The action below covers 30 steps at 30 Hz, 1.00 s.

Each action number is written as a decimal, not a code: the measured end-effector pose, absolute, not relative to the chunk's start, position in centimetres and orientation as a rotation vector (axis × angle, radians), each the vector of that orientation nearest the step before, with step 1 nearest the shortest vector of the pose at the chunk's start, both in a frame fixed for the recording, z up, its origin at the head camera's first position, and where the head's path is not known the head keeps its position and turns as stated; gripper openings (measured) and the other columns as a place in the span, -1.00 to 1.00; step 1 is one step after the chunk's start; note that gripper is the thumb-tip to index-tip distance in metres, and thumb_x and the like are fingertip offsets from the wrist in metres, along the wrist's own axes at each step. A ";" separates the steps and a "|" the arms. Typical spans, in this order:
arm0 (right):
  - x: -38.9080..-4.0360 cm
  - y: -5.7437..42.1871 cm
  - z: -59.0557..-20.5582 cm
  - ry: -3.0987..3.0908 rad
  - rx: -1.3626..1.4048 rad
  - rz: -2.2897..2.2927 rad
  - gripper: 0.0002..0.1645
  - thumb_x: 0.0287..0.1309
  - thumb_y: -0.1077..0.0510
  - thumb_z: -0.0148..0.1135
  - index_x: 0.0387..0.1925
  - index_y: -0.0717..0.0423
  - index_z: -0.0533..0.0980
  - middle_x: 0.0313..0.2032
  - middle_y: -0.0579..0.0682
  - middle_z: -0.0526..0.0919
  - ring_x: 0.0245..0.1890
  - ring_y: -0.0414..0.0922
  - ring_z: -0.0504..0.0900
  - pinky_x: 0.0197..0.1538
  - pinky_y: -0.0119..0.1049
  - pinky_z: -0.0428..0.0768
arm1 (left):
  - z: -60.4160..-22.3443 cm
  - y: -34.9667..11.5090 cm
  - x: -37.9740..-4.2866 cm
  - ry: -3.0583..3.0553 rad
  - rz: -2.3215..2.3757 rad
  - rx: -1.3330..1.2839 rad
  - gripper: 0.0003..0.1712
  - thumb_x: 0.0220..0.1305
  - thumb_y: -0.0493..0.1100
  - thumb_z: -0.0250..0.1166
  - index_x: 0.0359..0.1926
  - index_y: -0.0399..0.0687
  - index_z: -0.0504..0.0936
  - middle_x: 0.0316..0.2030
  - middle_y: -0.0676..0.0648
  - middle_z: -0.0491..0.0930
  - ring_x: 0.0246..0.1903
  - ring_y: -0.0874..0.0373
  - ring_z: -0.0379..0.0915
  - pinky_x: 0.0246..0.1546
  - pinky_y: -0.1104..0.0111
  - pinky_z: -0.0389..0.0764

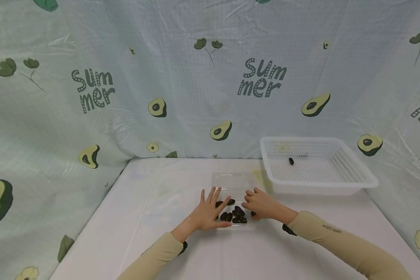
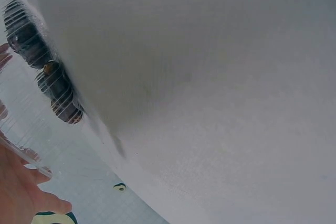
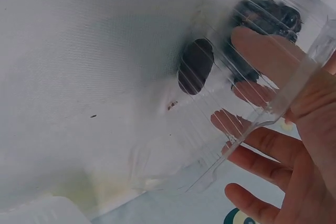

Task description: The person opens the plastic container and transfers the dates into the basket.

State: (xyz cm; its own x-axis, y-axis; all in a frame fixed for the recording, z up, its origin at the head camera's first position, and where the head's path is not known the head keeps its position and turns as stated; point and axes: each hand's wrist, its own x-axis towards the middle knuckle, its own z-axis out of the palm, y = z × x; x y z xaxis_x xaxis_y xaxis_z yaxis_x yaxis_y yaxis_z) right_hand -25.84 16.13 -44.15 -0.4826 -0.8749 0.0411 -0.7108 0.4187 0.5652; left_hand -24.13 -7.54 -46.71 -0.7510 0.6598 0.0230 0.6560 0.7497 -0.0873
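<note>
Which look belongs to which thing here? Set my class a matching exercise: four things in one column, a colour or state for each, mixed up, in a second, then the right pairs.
Things:
1. Basket
2. Dates
3. Sleeves
4. Box

Looks:
A. beige
B. see-through and open
C. white, with holes
D. dark and oval

Pairs: 1-C, 2-D, 3-A, 4-B

Beige sleeves, dark right-sleeve marking, black wrist pieces
</note>
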 end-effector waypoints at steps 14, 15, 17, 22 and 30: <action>-26.3 15.5 -45.4 -2.435 1.314 -0.742 -0.54 -0.38 -0.25 0.42 -0.39 -0.17 0.50 -0.50 -0.18 0.57 -0.43 -0.21 0.37 -0.44 -0.34 0.21 | -46.5 -7.5 -24.3 -2.894 0.054 -1.105 0.10 -0.10 0.60 -0.65 0.40 0.14 -0.16 0.37 -0.30 -0.27 0.35 -0.25 -0.33 0.18 -0.25 -0.13; -26.3 15.5 -45.5 -2.438 1.312 -0.744 -0.52 -0.39 -0.26 0.42 -0.38 -0.17 0.50 -0.50 -0.18 0.57 -0.43 -0.21 0.38 -0.43 -0.34 0.23 | -46.5 -7.5 -24.3 -2.895 0.054 -1.103 0.10 -0.11 0.60 -0.65 0.40 0.14 -0.16 0.37 -0.31 -0.26 0.35 -0.25 -0.33 0.18 -0.25 -0.13; -26.3 15.4 -45.5 -2.453 1.306 -0.749 -0.52 -0.40 -0.26 0.43 -0.37 -0.17 0.51 -0.50 -0.18 0.58 -0.41 -0.21 0.39 -0.41 -0.33 0.27 | -46.6 -7.5 -24.3 -2.896 0.052 -1.101 0.10 -0.10 0.61 -0.64 0.39 0.14 -0.15 0.37 -0.32 -0.24 0.35 -0.25 -0.33 0.18 -0.25 -0.14; -26.2 15.1 -45.5 -2.534 1.287 -0.770 -0.56 -0.34 -0.22 0.42 -0.36 -0.15 0.52 -0.51 -0.17 0.57 -0.38 -0.18 0.41 -0.33 -0.28 0.37 | -46.6 -7.5 -24.3 -2.913 0.051 -1.099 0.09 -0.09 0.61 -0.61 0.40 0.15 -0.16 0.37 -0.31 -0.24 0.36 -0.24 -0.34 0.18 -0.25 -0.15; -25.9 14.8 -45.3 -2.609 1.257 -0.777 -0.64 -0.29 -0.15 0.42 -0.40 -0.14 0.53 -0.54 -0.16 0.57 -0.39 -0.18 0.41 -0.30 -0.27 0.36 | -46.7 -7.5 -24.2 -2.920 0.070 -1.077 0.07 -0.07 0.61 -0.58 0.39 0.16 -0.16 0.37 -0.30 -0.24 0.36 -0.23 -0.34 0.19 -0.24 -0.13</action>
